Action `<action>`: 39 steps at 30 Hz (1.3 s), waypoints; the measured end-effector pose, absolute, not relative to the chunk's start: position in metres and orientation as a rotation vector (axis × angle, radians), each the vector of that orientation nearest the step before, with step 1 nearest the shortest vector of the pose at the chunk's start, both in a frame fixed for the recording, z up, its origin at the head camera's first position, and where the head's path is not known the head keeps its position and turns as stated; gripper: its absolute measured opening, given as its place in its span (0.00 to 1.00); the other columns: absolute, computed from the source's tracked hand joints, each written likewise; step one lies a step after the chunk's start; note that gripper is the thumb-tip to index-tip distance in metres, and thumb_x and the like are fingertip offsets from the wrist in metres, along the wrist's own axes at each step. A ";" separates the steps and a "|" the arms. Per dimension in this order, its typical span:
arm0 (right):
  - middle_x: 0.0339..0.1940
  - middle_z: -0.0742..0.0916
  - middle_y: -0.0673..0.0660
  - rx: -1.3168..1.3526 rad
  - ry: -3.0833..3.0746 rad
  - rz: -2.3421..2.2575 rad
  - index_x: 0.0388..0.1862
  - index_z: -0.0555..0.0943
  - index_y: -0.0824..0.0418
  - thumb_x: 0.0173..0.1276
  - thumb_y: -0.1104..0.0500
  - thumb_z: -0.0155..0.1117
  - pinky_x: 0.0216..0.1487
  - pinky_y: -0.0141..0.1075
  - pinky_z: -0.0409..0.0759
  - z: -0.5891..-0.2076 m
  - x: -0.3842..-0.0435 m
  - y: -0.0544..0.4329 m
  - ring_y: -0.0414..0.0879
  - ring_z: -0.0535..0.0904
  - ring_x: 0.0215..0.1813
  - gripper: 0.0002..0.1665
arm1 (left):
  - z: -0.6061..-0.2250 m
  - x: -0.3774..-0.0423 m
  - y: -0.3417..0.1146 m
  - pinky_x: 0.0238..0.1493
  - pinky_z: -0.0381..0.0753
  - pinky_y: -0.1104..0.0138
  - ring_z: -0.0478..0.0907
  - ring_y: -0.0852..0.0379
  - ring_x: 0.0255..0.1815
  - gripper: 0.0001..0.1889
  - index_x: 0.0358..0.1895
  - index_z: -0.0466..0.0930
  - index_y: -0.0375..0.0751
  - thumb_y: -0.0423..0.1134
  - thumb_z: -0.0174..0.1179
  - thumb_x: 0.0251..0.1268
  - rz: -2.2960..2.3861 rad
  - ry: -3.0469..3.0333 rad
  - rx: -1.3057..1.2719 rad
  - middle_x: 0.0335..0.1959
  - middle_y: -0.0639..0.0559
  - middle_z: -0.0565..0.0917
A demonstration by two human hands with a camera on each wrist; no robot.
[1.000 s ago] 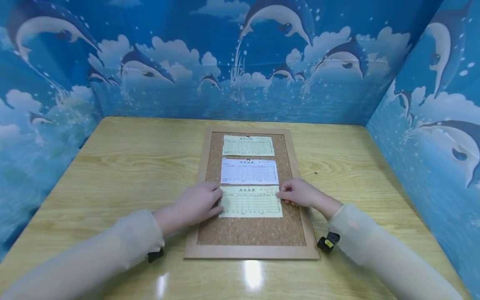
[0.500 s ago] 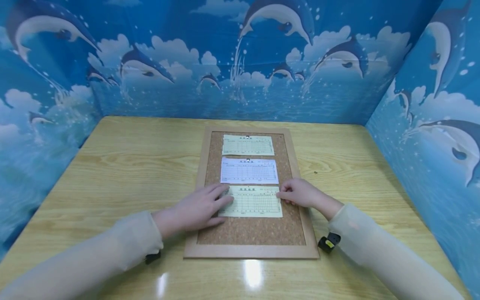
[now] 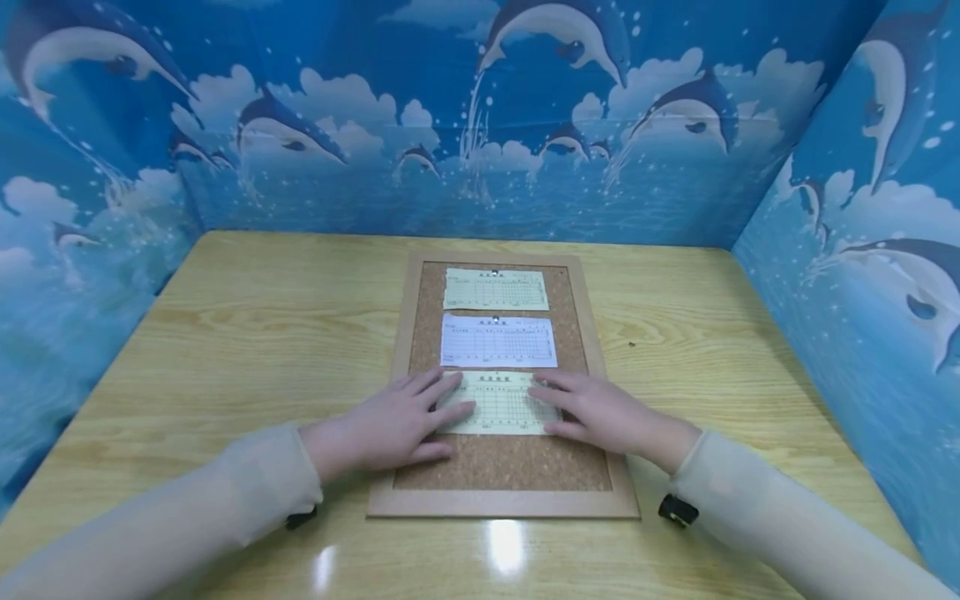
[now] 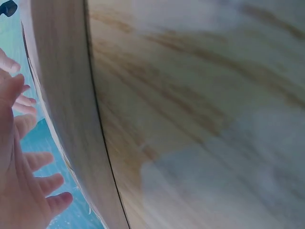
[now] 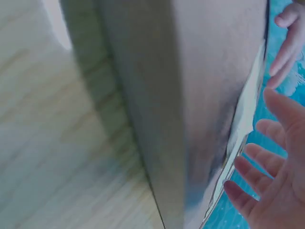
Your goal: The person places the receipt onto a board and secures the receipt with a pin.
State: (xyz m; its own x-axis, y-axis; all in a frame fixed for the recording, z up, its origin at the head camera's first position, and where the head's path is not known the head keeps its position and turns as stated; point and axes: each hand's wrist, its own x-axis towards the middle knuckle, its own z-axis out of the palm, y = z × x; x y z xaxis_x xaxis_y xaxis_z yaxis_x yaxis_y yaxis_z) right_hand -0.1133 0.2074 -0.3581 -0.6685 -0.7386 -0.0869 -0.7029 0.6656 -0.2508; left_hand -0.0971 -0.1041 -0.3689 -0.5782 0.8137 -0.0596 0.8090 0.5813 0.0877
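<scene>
Three printed form slips lie in a column on a framed cork board [image 3: 502, 471]. The lowest is a pale green slip [image 3: 501, 407]. My left hand [image 3: 393, 421] lies over its left edge with fingers spread. Over its right edge my right hand [image 3: 600, 408] is also spread, fingertips on the paper. Above it sits a lilac slip [image 3: 498, 343], and at the top another pale green slip [image 3: 497, 292], each with a small shiny pin near its upper edge. In the right wrist view the right hand [image 5: 279, 176] shows straight fingers beside the board's frame; the left wrist view shows the left hand [image 4: 24, 162] likewise.
The board rests on a wood-grain table [image 3: 292, 317]. A small dark speck [image 3: 632, 344] is on the tabletop right of the board. Blue dolphin-print cloth [image 3: 337, 200] walls the back and both sides.
My right hand has released the lowest slip's right edge and spread its fingers over it. My left hand has moved slightly right onto the slip, its fingers spreading. The slips stay in place.
</scene>
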 end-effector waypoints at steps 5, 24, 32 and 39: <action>0.73 0.60 0.61 -1.271 2.615 -0.206 0.72 0.62 0.55 0.69 0.43 0.53 0.66 0.51 0.59 -0.361 -0.109 0.210 0.57 0.56 0.71 0.36 | -0.371 -0.095 -0.105 0.65 0.53 0.44 0.45 0.36 0.71 0.34 0.72 0.56 0.57 0.66 0.40 0.66 0.061 2.699 1.366 0.73 0.40 0.49; 0.75 0.55 0.60 -1.268 2.539 -0.142 0.72 0.60 0.54 0.71 0.42 0.49 0.65 0.56 0.57 -0.366 -0.111 0.212 0.58 0.50 0.73 0.35 | -0.375 -0.096 -0.105 0.66 0.51 0.45 0.46 0.38 0.72 0.37 0.72 0.53 0.60 0.71 0.35 0.63 -0.041 2.642 1.325 0.74 0.40 0.48; 0.74 0.57 0.60 -1.296 2.554 -0.193 0.70 0.63 0.54 0.70 0.44 0.52 0.66 0.53 0.57 -0.366 -0.112 0.219 0.58 0.53 0.72 0.33 | -0.373 -0.098 -0.103 0.65 0.54 0.45 0.48 0.38 0.71 0.38 0.72 0.54 0.61 0.73 0.37 0.61 -0.069 2.643 1.333 0.73 0.40 0.49; 0.69 0.67 0.61 -1.269 2.570 -0.307 0.61 0.75 0.58 0.70 0.51 0.56 0.63 0.49 0.64 -0.362 -0.116 0.226 0.56 0.63 0.68 0.23 | -0.371 -0.096 -0.103 0.64 0.55 0.45 0.47 0.37 0.71 0.38 0.72 0.54 0.60 0.72 0.39 0.61 -0.069 2.625 1.315 0.73 0.39 0.49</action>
